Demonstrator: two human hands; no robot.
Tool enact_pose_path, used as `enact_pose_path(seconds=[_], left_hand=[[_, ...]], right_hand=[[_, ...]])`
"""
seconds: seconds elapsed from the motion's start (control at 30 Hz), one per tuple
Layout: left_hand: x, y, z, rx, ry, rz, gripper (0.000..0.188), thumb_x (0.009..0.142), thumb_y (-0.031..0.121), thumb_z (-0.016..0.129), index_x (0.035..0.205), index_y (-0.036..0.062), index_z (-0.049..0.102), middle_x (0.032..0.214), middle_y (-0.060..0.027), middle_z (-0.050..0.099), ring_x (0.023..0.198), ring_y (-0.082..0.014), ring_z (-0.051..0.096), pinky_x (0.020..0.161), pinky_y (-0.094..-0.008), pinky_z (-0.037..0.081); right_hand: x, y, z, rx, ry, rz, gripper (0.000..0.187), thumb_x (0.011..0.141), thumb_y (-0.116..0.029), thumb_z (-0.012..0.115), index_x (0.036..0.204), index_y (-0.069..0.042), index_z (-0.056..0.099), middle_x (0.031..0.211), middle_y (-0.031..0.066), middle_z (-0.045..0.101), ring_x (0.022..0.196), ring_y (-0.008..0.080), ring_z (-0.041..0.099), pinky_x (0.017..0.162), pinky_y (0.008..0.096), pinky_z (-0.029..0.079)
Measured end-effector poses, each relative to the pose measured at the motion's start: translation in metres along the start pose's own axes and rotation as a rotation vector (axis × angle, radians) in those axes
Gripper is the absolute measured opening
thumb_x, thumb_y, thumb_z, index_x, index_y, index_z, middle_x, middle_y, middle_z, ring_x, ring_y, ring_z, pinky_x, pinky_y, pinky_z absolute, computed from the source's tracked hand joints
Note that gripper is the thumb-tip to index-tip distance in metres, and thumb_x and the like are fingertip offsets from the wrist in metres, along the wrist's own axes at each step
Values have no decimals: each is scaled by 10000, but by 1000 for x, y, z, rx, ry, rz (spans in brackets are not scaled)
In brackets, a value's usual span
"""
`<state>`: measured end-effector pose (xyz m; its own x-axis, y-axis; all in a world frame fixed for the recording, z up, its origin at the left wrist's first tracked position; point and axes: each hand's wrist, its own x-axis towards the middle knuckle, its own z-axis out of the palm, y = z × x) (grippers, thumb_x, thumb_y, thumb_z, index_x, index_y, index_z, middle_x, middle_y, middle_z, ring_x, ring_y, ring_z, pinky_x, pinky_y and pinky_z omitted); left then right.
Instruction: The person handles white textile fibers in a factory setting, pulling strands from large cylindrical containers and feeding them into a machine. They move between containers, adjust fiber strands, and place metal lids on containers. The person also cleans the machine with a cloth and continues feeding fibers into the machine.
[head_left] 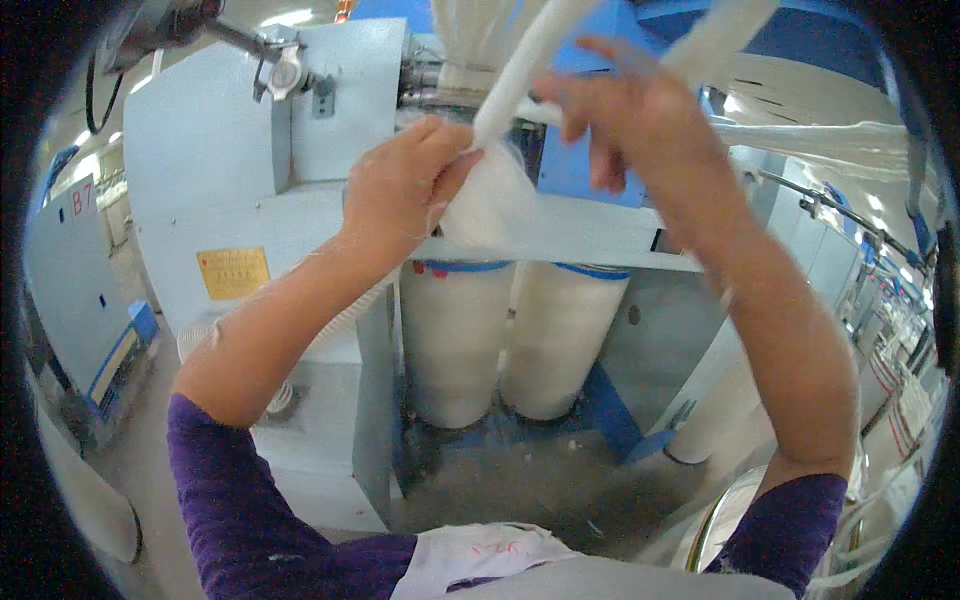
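My left hand is closed, pinching a thick white rope of loose fibre between thumb and fingers. The rope comes down from the top of the view, and below the pinch it ends in a fluffy, spread-out tuft. To the right of the rope, my right hand is raised and slightly blurred by motion. Its fingers are apart, with nothing visible in them. Behind both hands, more white fibre hangs by the metal rollers of a pale blue machine.
Two tall white cans with blue rims stand under the machine's ledge. A metal-rimmed can is close at lower right. White fibre strands stretch across the right side, near a metal rail. Another cabinet stands far left.
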<state>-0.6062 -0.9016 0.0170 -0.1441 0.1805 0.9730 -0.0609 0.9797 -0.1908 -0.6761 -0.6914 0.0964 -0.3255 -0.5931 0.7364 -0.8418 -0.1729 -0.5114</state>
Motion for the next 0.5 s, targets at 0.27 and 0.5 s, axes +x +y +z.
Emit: enact_pose_path(seconds=[0.27, 0.5], left_hand=[[-88, -42, -38, 543, -580, 265, 301, 827, 196, 670, 1113, 112, 631, 1029, -76, 621, 959, -246, 646, 788, -381, 515], [-23, -62, -32, 231, -447, -122, 524, 806, 379, 751, 1235, 111, 616, 1062, -75, 646, 916, -228, 632, 864, -355, 493]], right_hand=[[33, 6, -13, 90, -276, -170, 408, 974, -275, 508, 1216, 46, 580, 1071, 195, 660, 859, 282, 677, 779, 361, 553], [74, 29, -7, 14, -174, -5, 445, 991, -336, 522, 1239, 28, 583, 951, 128, 640, 786, 209, 599, 697, 316, 521]])
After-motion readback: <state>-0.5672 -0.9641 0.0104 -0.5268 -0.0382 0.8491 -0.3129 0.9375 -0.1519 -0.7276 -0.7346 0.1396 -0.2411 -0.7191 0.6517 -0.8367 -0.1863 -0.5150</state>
